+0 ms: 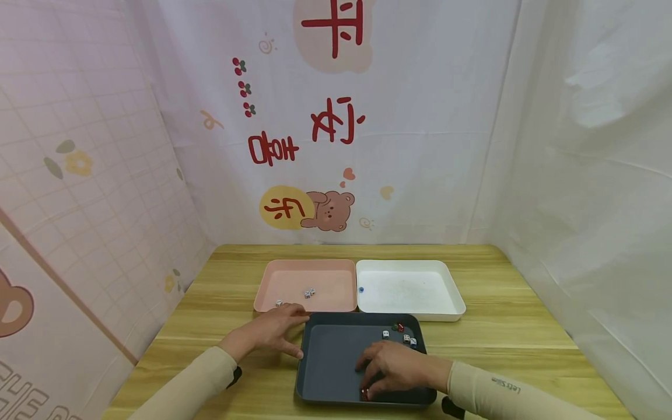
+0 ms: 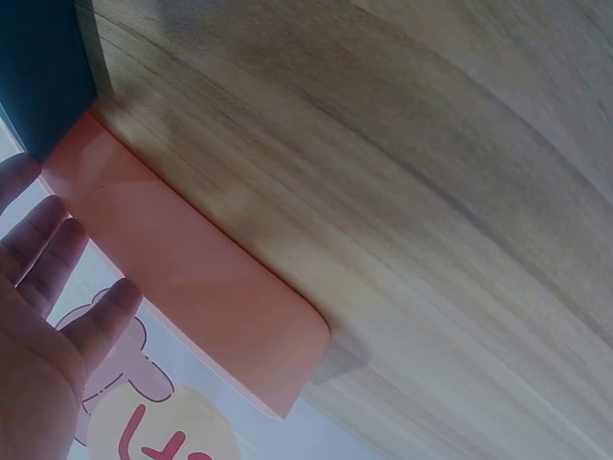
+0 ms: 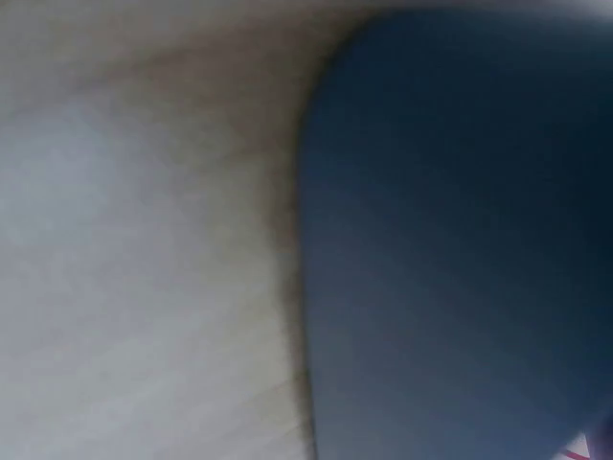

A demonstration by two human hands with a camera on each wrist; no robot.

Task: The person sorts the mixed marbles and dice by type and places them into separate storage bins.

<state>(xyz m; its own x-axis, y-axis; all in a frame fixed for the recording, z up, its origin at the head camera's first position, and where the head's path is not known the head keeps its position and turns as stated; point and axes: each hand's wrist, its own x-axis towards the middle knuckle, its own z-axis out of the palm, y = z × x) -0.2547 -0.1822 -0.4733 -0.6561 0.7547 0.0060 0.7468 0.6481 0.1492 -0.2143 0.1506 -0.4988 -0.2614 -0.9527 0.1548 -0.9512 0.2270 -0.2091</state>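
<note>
My right hand (image 1: 391,366) reaches down into the dark grey tray (image 1: 331,373), its fingers bent and a red die (image 1: 364,394) between its fingertips near the front of the tray. Toward the tray's back right lie several dice: a white die (image 1: 385,334), a red die (image 1: 401,328) beside a green one (image 1: 395,327), and further white dice (image 1: 406,338). At the tray's left rim my left hand (image 1: 273,333) is spread with the thumb near the tray's side; the left wrist view shows its fingers extended along the pink tray (image 2: 201,259). The right wrist view shows only the dark tray's side, no fingers.
Behind the dark tray stand the pink tray (image 1: 336,286), holding a few white dice (image 1: 308,294), and a white tray (image 1: 409,291) with a small blue die (image 1: 361,290) at its left side. All three sit on a wooden table (image 1: 504,350) enclosed by printed cloth.
</note>
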